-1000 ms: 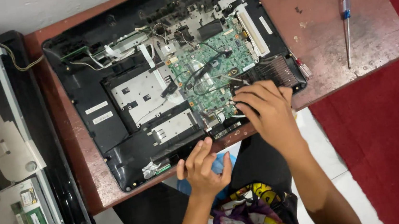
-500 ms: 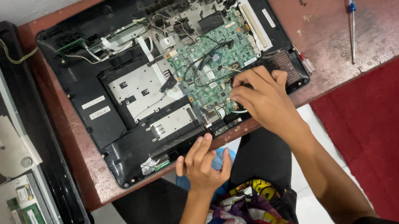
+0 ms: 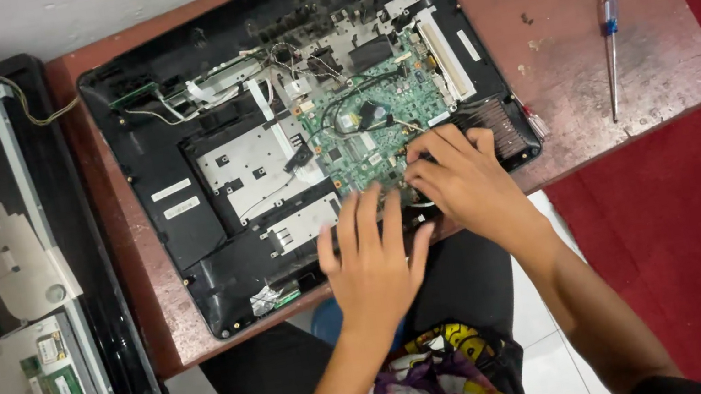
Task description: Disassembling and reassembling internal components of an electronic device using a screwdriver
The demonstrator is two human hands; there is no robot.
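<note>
Opened laptop base (image 3: pixel 185 203), black plastic shell with bare metal plates and a green circuit board (image 3: pixel 367 120) crossed by thin wires, lying flat on the worn reddish bench (image 3: pixel 576 33) directly under both hands. Left hand (image 3: pixel 372 263) open, fingers spread flat on the shell's near edge, holding nothing; right hand (image 3: pixel 459 181) just beside it, fingers curled down onto the board's near corner, whether pinching anything cannot be told. Well right of the hands, a slim blue-handled screwdriver (image 3: pixel 612 51); far left, a second dismantled grey-and-black unit (image 3: pixel 24 366).
</note>
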